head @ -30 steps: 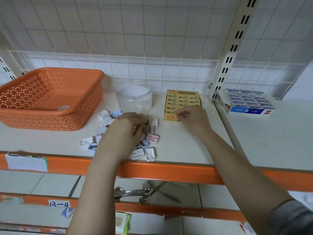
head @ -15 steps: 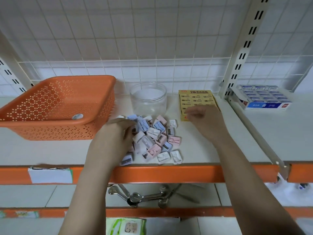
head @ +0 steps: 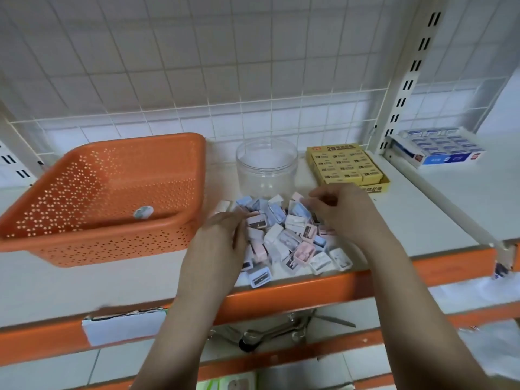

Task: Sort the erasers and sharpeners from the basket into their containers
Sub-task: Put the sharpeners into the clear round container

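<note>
Now both hands flank the pile of sharpeners (head: 284, 235) on the shelf (head: 112, 282), in front of the clear jar (head: 267, 164); left hand (head: 222, 243) presses its side with straight fingers, right hand (head: 340, 212) curls loosely over it; orange basket (head: 107, 198) sits left, yellow eraser box (head: 349, 167) behind
</note>
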`<action>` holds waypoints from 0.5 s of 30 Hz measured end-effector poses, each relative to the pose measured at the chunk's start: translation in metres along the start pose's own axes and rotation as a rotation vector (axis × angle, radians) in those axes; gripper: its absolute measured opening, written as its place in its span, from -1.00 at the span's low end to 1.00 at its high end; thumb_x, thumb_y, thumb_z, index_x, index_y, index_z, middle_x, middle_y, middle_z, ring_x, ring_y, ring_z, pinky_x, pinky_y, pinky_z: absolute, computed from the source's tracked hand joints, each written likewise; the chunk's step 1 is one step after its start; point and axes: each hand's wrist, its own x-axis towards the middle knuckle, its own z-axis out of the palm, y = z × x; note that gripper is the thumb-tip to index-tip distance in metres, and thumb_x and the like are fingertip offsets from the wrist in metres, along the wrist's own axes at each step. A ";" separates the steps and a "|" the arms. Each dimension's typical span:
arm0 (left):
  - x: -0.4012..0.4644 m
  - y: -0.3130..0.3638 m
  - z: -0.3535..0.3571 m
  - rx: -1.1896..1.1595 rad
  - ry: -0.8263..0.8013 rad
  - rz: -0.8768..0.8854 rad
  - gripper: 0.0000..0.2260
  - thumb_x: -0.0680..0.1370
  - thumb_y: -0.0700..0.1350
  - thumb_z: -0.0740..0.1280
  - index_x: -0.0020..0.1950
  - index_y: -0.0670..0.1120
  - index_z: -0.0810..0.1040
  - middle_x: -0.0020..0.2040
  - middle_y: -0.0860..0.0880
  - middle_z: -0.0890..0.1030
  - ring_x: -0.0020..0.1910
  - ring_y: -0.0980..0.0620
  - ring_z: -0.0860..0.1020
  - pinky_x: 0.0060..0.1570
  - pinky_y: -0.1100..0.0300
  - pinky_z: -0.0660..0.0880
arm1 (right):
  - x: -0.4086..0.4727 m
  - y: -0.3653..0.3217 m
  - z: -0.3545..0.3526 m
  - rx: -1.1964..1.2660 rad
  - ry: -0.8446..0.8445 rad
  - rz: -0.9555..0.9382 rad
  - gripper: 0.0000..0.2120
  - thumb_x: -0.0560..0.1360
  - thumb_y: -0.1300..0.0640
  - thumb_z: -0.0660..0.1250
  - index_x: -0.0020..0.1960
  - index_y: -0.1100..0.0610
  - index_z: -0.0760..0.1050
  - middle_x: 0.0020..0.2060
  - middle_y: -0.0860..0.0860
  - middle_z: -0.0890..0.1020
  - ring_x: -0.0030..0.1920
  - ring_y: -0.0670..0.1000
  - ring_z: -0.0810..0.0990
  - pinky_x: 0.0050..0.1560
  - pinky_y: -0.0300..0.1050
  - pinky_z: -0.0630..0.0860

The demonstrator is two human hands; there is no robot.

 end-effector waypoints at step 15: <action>0.017 0.016 0.011 0.033 0.063 -0.022 -0.76 0.49 -0.23 0.27 0.10 -0.17 0.63 -0.01 -0.10 0.66 0.00 -0.09 0.60 0.02 0.27 0.36 | 0.033 -0.001 -0.007 -0.046 -0.439 -0.066 -0.70 0.53 -0.07 0.29 0.17 0.03 0.58 -0.12 -0.07 0.65 -0.12 -0.13 0.59 -0.19 -0.34 0.39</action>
